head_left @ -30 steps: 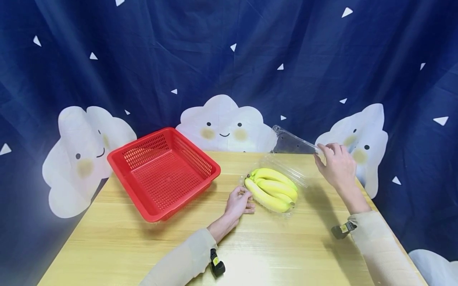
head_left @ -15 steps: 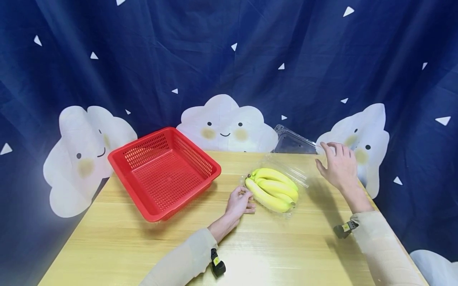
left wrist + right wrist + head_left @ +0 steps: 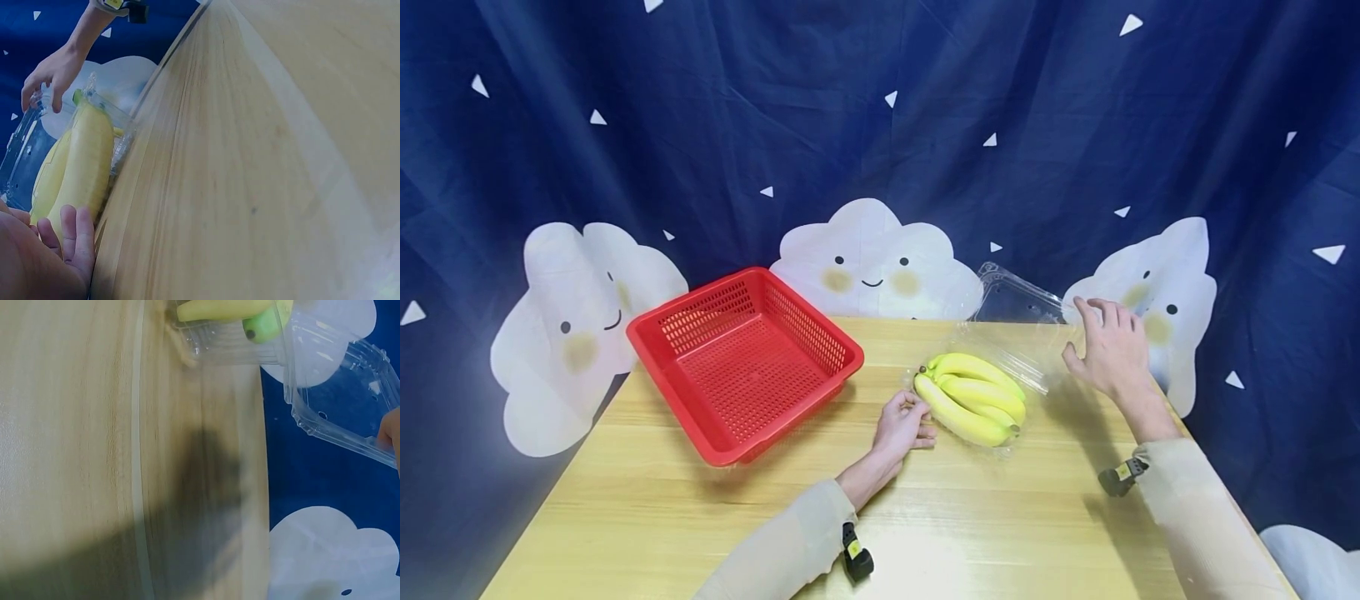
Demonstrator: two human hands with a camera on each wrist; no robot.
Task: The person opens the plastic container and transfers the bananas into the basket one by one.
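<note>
While a wooden worktop (image 3: 625, 508) bears a red perforated plastic basket (image 3: 668, 392) at its far left corner, a clear plastic clamshell (image 3: 1024, 367), lid (image 3: 1026, 288) raised, holds curved yellow bananas (image 3: 973, 396) near the far edge; the left hand (image 3: 898, 429) pinches its rim, the right hand (image 3: 1112, 343) spreads beside the lid.

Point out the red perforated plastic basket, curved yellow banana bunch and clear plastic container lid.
Red perforated plastic basket (image 3: 751, 375), head view: bare inner floor.
Curved yellow banana bunch (image 3: 979, 392), head view: a middle banana.
Clear plastic container lid (image 3: 345, 403), right wrist view: transparent middle panel.
</note>
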